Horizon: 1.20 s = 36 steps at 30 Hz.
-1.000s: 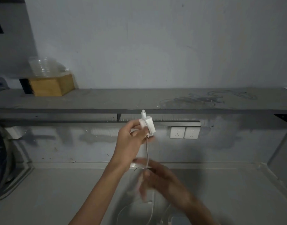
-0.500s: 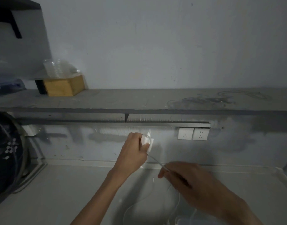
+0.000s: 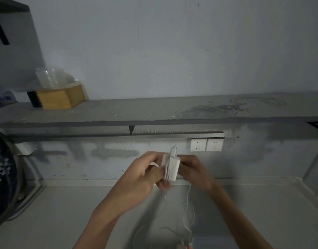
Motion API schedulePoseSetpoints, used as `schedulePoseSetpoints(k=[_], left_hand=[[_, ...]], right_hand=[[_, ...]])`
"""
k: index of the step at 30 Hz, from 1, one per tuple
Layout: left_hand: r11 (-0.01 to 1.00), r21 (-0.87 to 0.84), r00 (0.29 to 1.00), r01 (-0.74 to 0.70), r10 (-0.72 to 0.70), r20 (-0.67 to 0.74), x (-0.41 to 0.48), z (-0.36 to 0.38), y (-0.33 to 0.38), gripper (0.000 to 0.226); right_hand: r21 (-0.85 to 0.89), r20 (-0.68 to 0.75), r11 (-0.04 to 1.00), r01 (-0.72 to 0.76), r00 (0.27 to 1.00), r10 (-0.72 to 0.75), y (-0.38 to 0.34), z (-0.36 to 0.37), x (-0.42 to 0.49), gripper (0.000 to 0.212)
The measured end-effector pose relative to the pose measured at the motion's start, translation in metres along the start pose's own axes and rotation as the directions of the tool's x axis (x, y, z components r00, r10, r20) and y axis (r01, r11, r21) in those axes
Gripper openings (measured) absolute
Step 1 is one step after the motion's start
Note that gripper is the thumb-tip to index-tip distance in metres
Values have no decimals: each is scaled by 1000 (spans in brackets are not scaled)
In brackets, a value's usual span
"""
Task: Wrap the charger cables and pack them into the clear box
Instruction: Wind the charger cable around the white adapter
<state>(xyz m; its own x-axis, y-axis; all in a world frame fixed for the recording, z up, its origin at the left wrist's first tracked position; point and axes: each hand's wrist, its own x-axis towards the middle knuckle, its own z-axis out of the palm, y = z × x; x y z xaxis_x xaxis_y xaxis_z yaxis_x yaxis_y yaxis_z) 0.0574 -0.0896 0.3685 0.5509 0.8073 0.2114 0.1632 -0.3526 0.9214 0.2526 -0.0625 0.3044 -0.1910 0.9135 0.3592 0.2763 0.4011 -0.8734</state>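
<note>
Here, left hand (image 3: 145,175): clamped on charger (image 3: 171,168), steadying it as a spool;
Charger: raised above desk (image 3: 64,212), turns already wound;
Right hand (image 3: 194,169): pinches cable (image 3: 187,205) against charger, likely for tension;
Clear box (image 3: 210,242): on desk below, unpacked

We had bare counter (image 3: 68,209) to move over at left and right; loose cables (image 3: 186,218) and the clear box (image 3: 214,242) cluttered the near middle, and the shelf (image 3: 136,114) capped the far side.
</note>
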Motion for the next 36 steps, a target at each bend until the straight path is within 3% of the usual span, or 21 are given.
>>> schedulePoseSetpoints(k=[3,6,10,13,15,18,21,25,27,31,34,36], left_hand=[[997,-80,997,20,-26,-75,2,-5,-8,17],[991,-127,978,51,-75,-193,10,-5,-19,14],[975,-194,900,106,-177,-399,28,-8,-36,17],[981,-71,857,179,-191,-479,36,-7,-57,11],[976,82,840,203,-130,-526,36,-7,-70,7],[956,231,901,182,-68,-429,26,-5,-82,14],[981,131,934,140,-87,-347,15,0,-80,6],[961,-230,898,152,-231,-374,22,-9,-61,18],[932,-316,894,178,-287,-344,25,-17,-54,19],[965,-93,933,247,-263,-247,9,-5,-46,14],[975,63,973,211,-203,-109,-9,15,-32,15],[980,105,985,167,-160,-69,-18,25,-18,13]], right_hand=[[7,-163,1000,-2,987,3,9,20,-14,31],[-17,-211,999,-28,977,24,17,42,-32,30],[-83,-149,993,-81,987,68,-1,69,-64,17],[-200,-6,975,-92,996,92,-25,70,-77,21],[-348,-3,937,12,1000,-14,-41,63,-81,22],[-639,-98,743,201,936,-337,-62,36,-78,18],[-762,-88,592,263,864,-496,-86,1,-70,15],[-692,149,592,412,885,-442,-98,-5,-83,13],[-676,199,600,427,891,-409,-89,3,-93,14],[-677,52,623,392,869,-492,-89,-7,-88,17],[-746,-118,581,326,794,-596,-105,-23,-67,22],[-728,-218,630,271,779,-588,-108,-27,-51,20]])
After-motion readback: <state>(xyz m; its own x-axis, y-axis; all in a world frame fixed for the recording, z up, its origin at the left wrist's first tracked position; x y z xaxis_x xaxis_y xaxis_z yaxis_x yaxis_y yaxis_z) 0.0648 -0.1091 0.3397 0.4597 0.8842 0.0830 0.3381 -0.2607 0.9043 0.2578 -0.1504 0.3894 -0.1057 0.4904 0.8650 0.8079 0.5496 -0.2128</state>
